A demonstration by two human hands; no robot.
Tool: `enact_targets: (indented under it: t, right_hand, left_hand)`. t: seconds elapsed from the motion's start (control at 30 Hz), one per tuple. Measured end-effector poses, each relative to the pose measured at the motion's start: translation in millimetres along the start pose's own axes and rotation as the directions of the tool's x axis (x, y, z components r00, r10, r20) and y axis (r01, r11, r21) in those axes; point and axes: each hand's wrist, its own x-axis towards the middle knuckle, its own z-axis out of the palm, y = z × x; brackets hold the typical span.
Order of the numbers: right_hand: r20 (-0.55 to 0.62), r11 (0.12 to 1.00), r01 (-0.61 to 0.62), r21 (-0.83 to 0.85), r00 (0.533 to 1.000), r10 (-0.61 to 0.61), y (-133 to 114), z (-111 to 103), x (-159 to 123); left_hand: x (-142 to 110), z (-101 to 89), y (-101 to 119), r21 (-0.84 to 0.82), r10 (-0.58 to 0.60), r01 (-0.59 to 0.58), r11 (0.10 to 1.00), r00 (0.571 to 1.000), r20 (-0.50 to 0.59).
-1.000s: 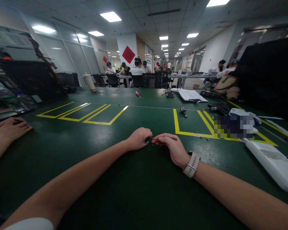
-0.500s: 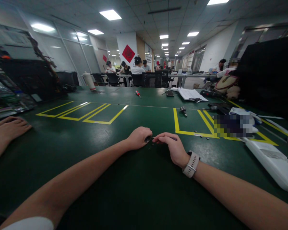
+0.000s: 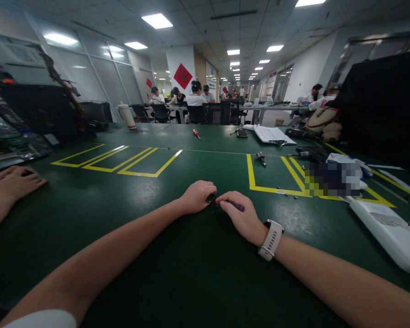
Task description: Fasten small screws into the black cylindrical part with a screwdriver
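Resting on the green table, my left hand [image 3: 198,197] is wrapped around a dark round part [image 3: 210,197] with a shiny rim. Only its end facing my right hand shows; the fingers hide the rest. Close beside it, my right hand [image 3: 242,214] pinches a small screwdriver with a dark handle [image 3: 236,206]. Its tip is hidden at the fingertips, so I cannot tell whether it touches the round part. Tiny parts [image 3: 212,212] lie on the table just below the gap between my hands.
Yellow tape outlines [image 3: 138,174] mark the table. Further off lie a red screwdriver [image 3: 196,134], a metal part [image 3: 261,159] and papers [image 3: 273,135]. A white tray [image 3: 386,228] stands right. Another person's hand [image 3: 18,184] rests at the left edge.
My right hand has turned and its fingers have curled in, showing more of the screwdriver's handle. My left hand and the round part stay in place. The other person's hand shifted slightly.
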Motion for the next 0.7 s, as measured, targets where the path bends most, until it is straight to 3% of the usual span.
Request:
enact_targets:
  t: [0.13,0.33,0.7]
  right_hand:
    - [0.000,0.982,-0.102,0.156,0.995,0.104,3.8,-0.9,3.9]
    - [0.021,0.839,-0.242,0.487,0.964,0.265,11.3,-0.9,10.2]
    - [-0.022,0.838,-0.212,0.502,0.966,0.258,15.2,-0.5,9.0]
  left_hand:
    - [0.2,0.8,-0.8,-0.012,0.021,-0.021,1.000,1.000,-0.001]
    - [0.4,1.1,-2.7,-0.050,0.047,-0.047,0.998,0.999,-0.004]
    - [0.9,-2.2,0.8,-0.040,0.054,-0.053,0.998,0.998,0.021]
